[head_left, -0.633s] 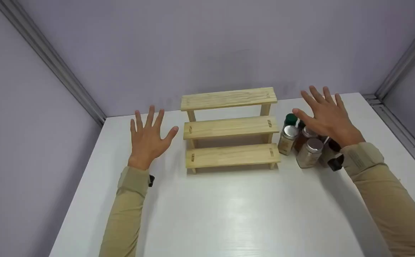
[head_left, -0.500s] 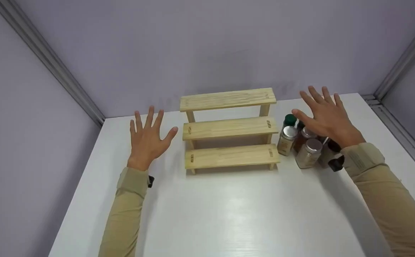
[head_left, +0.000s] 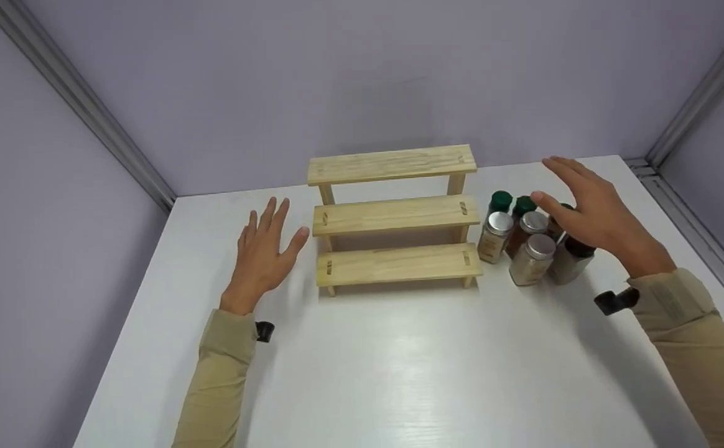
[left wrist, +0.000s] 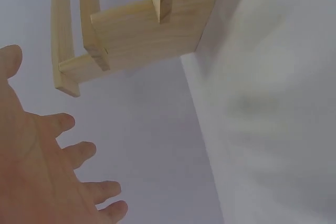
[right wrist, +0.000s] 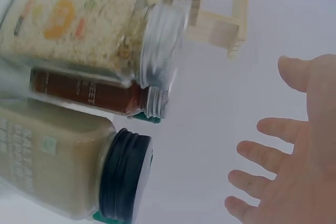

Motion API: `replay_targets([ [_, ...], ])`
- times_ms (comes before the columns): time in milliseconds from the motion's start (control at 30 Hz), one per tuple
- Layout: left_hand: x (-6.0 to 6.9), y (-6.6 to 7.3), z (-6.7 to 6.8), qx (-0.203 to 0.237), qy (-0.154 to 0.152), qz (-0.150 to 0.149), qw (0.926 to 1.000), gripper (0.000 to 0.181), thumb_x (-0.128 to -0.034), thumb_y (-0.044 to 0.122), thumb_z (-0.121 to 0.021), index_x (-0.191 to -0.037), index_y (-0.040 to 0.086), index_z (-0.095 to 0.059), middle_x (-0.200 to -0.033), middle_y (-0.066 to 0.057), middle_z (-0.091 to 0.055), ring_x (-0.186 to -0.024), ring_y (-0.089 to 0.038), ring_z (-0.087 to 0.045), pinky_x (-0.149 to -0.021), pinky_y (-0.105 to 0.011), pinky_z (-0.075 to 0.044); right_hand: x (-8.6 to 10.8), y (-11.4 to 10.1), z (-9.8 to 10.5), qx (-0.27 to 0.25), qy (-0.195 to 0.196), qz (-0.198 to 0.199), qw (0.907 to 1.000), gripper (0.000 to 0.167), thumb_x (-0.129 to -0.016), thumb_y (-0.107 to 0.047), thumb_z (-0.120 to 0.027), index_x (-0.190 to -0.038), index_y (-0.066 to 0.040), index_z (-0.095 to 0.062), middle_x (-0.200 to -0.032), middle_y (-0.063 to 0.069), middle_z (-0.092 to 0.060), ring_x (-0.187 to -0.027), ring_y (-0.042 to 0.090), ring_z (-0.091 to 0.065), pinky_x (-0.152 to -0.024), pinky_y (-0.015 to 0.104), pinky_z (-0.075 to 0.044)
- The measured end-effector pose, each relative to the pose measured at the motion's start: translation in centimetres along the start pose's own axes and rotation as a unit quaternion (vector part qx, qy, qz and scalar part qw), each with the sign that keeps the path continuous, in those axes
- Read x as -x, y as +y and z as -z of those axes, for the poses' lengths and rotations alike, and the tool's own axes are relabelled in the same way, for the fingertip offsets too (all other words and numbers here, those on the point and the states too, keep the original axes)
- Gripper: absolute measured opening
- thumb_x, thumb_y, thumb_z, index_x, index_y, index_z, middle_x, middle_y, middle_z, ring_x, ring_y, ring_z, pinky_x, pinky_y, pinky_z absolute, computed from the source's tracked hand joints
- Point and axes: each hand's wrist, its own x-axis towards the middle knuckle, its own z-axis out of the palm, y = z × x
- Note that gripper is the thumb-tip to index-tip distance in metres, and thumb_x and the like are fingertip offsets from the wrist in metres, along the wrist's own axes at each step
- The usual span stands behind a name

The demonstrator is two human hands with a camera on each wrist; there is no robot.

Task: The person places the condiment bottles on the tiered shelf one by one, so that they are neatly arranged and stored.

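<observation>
A three-step wooden shelf rack (head_left: 396, 211) stands on the white table in the head view. My left hand (head_left: 262, 258) hovers to its left, fingers spread, touching nothing. On the rack's right is a group of spice jars: a silver-lidded jar (head_left: 530, 264) at the front, a black-lidded jar (head_left: 568, 264) beside it, and green-capped bottles (head_left: 501, 200) behind. Above and to the right of them hangs my right hand (head_left: 598, 214), fingers extended and thumb apart, holding nothing. The right wrist view shows a jar of pale flakes (right wrist: 79, 32) and the black-lidded jar close up, apart from the fingers.
The white table (head_left: 362, 367) extends in front of the rack. A pale back wall (head_left: 380, 74) rises behind it, and side walls with grey metal corner rails (head_left: 82, 99) stand left and right.
My right hand has shifted right and turned more side-on, uncovering more of the jars. The left hand has turned inward slightly and dropped a little. Rack and jars stay put.
</observation>
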Motion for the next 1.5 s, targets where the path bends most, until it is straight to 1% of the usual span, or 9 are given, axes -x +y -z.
replay_targets([
  [267,1.8,-0.3,-2.8,0.127,-0.021,0.005,0.9916,0.078,-0.1119,0.054,-0.049,-0.172,0.014,-0.021,-0.179,-0.015,-0.016,-0.165,-0.041,-0.014,-0.132,-0.066,-0.013,3.8,0.5,1.1,-0.065,0.071,0.011,0.9953,0.062,-0.105,-0.03,-0.072,-0.16,-0.013,-0.049,-0.161,0.019,-0.048,-0.149,0.048,-0.042,-0.115,0.074,-0.037],
  [367,2.5,-0.5,-3.5,0.178,-0.036,0.031,0.9829,0.081,-0.1101,0.05,-0.056,-0.172,0.013,-0.019,-0.178,-0.015,-0.017,-0.164,-0.04,-0.019,-0.132,-0.064,-0.019,4.9,1.1,0.7,-0.062,0.103,0.047,0.9916,0.059,-0.102,-0.018,-0.076,-0.156,-0.011,-0.055,-0.152,0.018,-0.056,-0.142,0.032,-0.05,-0.118,0.046,-0.042],
  [467,2.9,-0.7,-4.1,0.228,-0.052,0.058,0.9707,0.083,-0.1085,0.044,-0.062,-0.171,0.011,-0.02,-0.176,-0.016,-0.022,-0.158,-0.043,-0.031,-0.13,-0.06,-0.03,5.9,1.8,0.2,-0.059,0.133,0.086,0.9856,0.058,-0.095,-0.004,-0.081,-0.149,-0.007,-0.06,-0.141,0.017,-0.063,-0.131,0.006,-0.053,-0.106,0.018,-0.04],
  [533,3.1,-0.8,-4.5,0.258,-0.058,0.081,0.9611,0.082,-0.1079,0.043,-0.064,-0.17,0.011,-0.022,-0.173,-0.017,-0.028,-0.152,-0.043,-0.042,-0.124,-0.058,-0.04,6.5,2.4,-0.1,-0.059,0.146,0.101,0.9824,0.059,-0.089,0.002,-0.083,-0.145,-0.004,-0.063,-0.135,0.017,-0.066,-0.123,-0.006,-0.051,-0.1,0.008,-0.038],
  [733,3.4,-1.4,-5.5,0.356,-0.082,0.124,0.9225,0.074,-0.108,0.03,-0.066,-0.167,0.007,-0.028,-0.162,-0.019,-0.043,-0.136,-0.038,-0.06,-0.106,-0.047,-0.059,8.2,4.4,-1.6,-0.072,0.148,0.085,0.9826,0.061,-0.083,0.007,-0.087,-0.139,-0.001,-0.065,-0.128,0.015,-0.065,-0.116,-0.008,-0.053,-0.097,0.003,-0.04],
  [967,3.4,-2.2,-6.0,0.431,-0.106,0.136,0.8856,0.057,-0.1097,0.017,-0.063,-0.159,0.001,-0.042,-0.154,-0.021,-0.053,-0.121,-0.027,-0.068,-0.101,-0.035,-0.061,9.3,6.1,-3.6,-0.107,0.15,0.058,0.9811,0.058,-0.083,0.016,-0.083,-0.136,0.005,-0.063,-0.128,0.017,-0.062,-0.114,-0.009,-0.056,-0.096,-0.001,-0.044],
  [1200,3.5,-2.6,-6.8,0.506,-0.11,0.131,0.8455,0.052,-0.1056,0.009,-0.069,-0.153,0.0,-0.051,-0.153,-0.021,-0.054,-0.126,-0.023,-0.064,-0.103,-0.033,-0.059,9.5,6.4,-4.5,-0.135,0.166,0.039,0.9761,0.057,-0.083,0.019,-0.081,-0.137,0.006,-0.065,-0.125,0.007,-0.06,-0.109,-0.006,-0.058,-0.094,-0.001,-0.046],
  [1400,4.0,-3.4,-7.9,0.601,-0.109,0.157,0.7765,0.056,-0.1045,0.003,-0.068,-0.156,-0.002,-0.047,-0.156,-0.02,-0.052,-0.131,-0.022,-0.062,-0.105,-0.028,-0.058,9.6,6.2,-4.9,-0.144,0.153,0.023,0.9774,0.05,-0.088,0.013,-0.08,-0.136,0.007,-0.066,-0.119,0.004,-0.057,-0.105,-0.005,-0.056,-0.091,-0.001,-0.047],
  [1500,4.1,-3.7,-8.1,0.628,-0.12,0.154,0.7534,0.059,-0.1041,0.001,-0.067,-0.158,-0.003,-0.044,-0.156,-0.019,-0.052,-0.132,-0.021,-0.063,-0.106,-0.028,-0.057,9.7,6.4,-5.0,-0.142,0.147,0.017,0.9788,0.048,-0.09,0.009,-0.08,-0.136,0.006,-0.066,-0.121,0.004,-0.059,-0.108,-0.007,-0.056,-0.091,-0.001,-0.046],
])
